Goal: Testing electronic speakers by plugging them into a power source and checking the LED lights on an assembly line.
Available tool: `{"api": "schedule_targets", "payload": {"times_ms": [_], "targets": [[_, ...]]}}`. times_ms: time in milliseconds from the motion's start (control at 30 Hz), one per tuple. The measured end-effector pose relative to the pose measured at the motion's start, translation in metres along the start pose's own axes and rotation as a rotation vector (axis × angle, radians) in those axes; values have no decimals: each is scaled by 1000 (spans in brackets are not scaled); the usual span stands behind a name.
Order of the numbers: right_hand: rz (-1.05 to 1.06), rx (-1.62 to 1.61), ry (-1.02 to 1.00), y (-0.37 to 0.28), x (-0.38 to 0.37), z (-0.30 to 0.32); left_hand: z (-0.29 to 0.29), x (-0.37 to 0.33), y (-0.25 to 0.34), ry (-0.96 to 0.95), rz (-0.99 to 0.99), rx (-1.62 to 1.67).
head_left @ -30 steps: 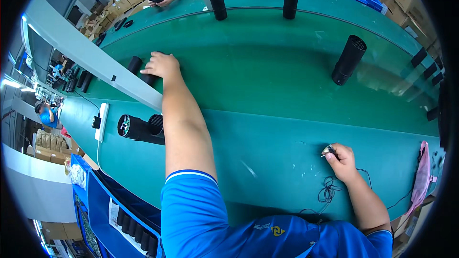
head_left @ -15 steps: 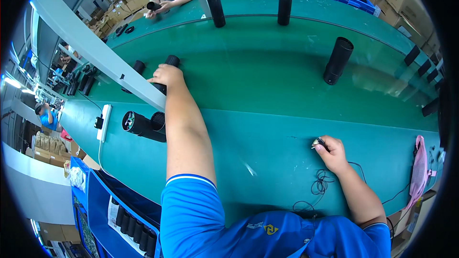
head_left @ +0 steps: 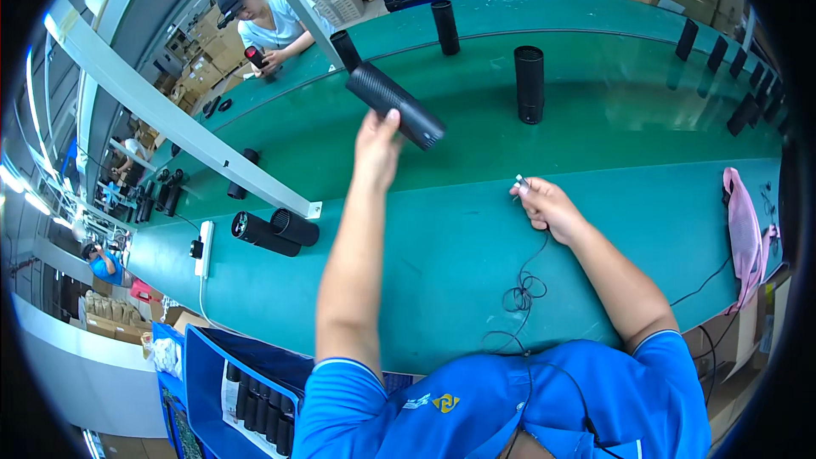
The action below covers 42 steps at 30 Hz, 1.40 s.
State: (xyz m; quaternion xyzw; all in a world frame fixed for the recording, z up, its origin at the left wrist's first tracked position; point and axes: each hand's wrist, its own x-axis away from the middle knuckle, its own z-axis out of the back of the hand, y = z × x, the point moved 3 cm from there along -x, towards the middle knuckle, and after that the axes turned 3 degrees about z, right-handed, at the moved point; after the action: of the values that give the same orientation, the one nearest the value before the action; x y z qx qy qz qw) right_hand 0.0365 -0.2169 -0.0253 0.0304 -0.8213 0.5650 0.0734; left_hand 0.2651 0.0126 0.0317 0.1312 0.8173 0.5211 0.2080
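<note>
My left hand (head_left: 376,153) is raised over the green bench, fingers wrapped round a black perforated cylinder (head_left: 395,104), tilted with its far end up to the left. My right hand (head_left: 551,211) is closed in a pinch on a small cable plug (head_left: 521,181) with a pale tip. From it a thin black cable (head_left: 524,289) runs down in loose loops toward my chest. Another black cylinder (head_left: 529,85) stands upright beyond my right hand. Left of my left forearm lie two more: one cylinder with an open end showing parts inside (head_left: 265,235), and one beside it (head_left: 296,227).
A slanting grey post (head_left: 191,123) stands at left, its foot near the lying cylinders. There is a white power strip (head_left: 204,251) beside them. A pink cloth item (head_left: 745,238) hangs at the right edge. A blue bin (head_left: 202,374) holds several black cylinders. Across the bench, a person (head_left: 276,30) handles another cylinder.
My left hand has lifted a cylinder from beside the post and carried it right. My right hand, still pinching the plug, has moved up and turned it upward. The view has shifted too.
</note>
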Motion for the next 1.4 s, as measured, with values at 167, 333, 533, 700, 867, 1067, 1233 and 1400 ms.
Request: {"api": "schedule_targets", "payload": {"times_ms": [167, 333, 533, 700, 867, 1067, 1233, 1400], "targets": [[99, -127, 12, -62, 44, -14, -113, 90, 1, -161, 198, 896], [331, 27, -41, -111, 88, -39, -186, 139, 14, -374, 211, 853], [592, 339, -128, -136, 122, -52, -205, 159, 18, -437, 113, 839], [712, 339, -174, -146, 110, -58, -203, 155, 14, -397, 105, 851], [545, 327, -54, -155, 104, -51, -198, 157, 20, -301, 139, 789], [258, 494, -264, -135, 109, -56, -190, 159, 23, -205, 4, 494], [244, 535, -301, -121, 113, -60, -193, 161, 27, -253, -150, 417], [382, 696, -262, -121, 117, -63, -194, 162, 28, -276, -336, 271]]}}
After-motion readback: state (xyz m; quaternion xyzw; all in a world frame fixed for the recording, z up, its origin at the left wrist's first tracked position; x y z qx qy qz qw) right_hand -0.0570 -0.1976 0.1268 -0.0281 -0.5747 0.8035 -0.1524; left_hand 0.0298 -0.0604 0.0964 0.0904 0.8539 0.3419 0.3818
